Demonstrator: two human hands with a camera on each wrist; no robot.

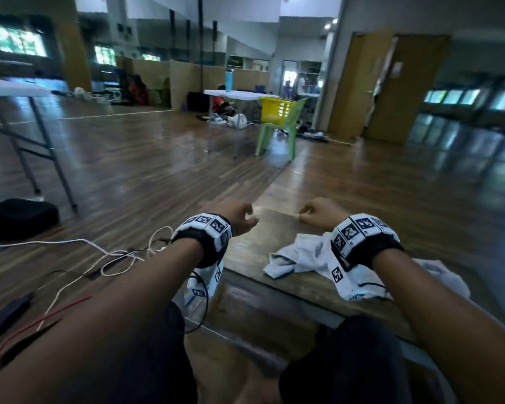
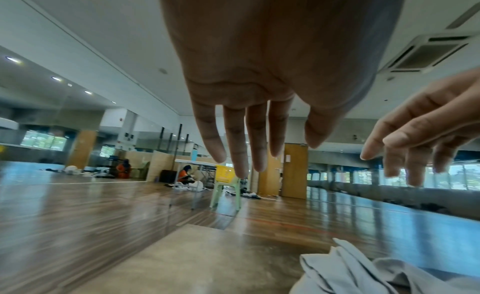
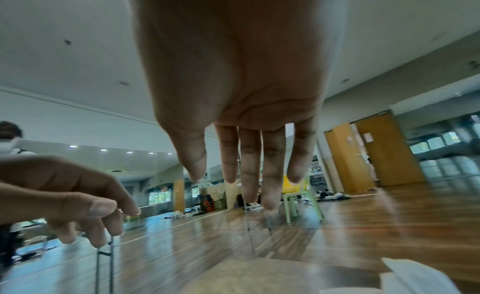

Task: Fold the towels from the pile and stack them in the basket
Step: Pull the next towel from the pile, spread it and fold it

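A crumpled pile of pale grey towels lies on a low wooden table in front of me, partly hidden under my right wrist. The same pile shows at the bottom of the left wrist view and the right wrist view. My left hand and right hand hover side by side just beyond the pile, apart from each other. Both hold nothing. In the wrist views the left hand and right hand hang with relaxed fingers. A yellow basket sits on a green chair far across the room.
Loose white and red cables trail over the floor at my left, near a black bag. A folding table stands at far left. A white table is beside the green chair. Wooden floor stretches all around.
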